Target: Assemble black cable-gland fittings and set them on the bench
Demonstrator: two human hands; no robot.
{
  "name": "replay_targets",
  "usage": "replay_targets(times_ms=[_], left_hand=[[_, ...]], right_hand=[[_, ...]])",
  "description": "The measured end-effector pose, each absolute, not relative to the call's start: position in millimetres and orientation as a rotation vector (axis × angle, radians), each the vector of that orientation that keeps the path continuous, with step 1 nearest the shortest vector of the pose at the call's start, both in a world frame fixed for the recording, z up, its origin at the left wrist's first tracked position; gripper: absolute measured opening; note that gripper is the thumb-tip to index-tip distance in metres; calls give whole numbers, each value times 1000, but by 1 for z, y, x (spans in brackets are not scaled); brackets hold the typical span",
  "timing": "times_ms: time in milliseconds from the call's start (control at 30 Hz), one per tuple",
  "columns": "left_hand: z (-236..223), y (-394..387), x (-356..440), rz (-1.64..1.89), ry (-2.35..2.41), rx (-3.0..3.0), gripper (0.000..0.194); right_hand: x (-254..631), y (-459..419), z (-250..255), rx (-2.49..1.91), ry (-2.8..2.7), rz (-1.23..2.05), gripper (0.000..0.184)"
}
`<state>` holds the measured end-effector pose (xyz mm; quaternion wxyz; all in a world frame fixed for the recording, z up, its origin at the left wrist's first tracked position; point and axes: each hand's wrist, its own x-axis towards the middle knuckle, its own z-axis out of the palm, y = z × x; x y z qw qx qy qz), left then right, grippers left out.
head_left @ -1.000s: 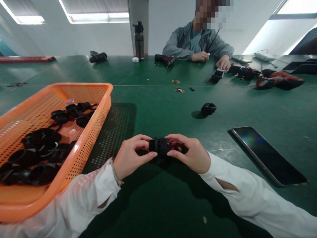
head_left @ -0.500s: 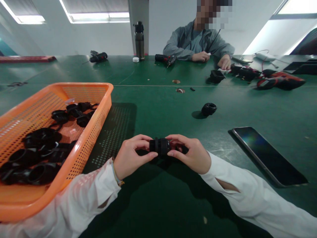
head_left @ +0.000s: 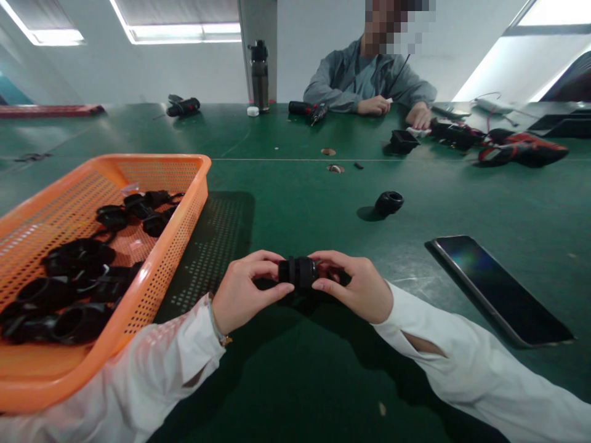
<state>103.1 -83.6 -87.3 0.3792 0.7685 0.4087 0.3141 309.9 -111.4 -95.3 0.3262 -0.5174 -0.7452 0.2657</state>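
Between my two hands is a black ribbed cylindrical fitting [head_left: 298, 272], lying level just above the green table. My left hand [head_left: 252, 284] pinches its left end between thumb and fingers. On the right end, the thumb and fingers of my right hand [head_left: 353, 283] are closed in the same way. Some dark part shows behind the right fingers, but I cannot make out what it is. Farther off, to the right of the hands, a similar black ring-shaped piece [head_left: 389, 203] rests on the table [head_left: 286, 203].
An orange basket [head_left: 203, 178] with several black fittings [head_left: 80, 255] stands at my left. A phone [head_left: 498, 289] lies at the right. Across the table sit a co-worker [head_left: 364, 80], a bottle [head_left: 260, 77], a power drill [head_left: 308, 112] and a black square part [head_left: 403, 141].
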Motion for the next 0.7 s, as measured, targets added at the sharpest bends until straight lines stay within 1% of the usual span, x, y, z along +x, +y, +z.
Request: replay_targets(times_ms=[533, 700], left_hand=[[-87, -84, 102, 800, 1032, 1966, 9], [-87, -84, 103, 793, 1048, 1967, 9]], right_hand=[[310, -111, -95, -1359, -1958, 687, 26], [311, -111, -96, -1334, -1978, 623, 26]])
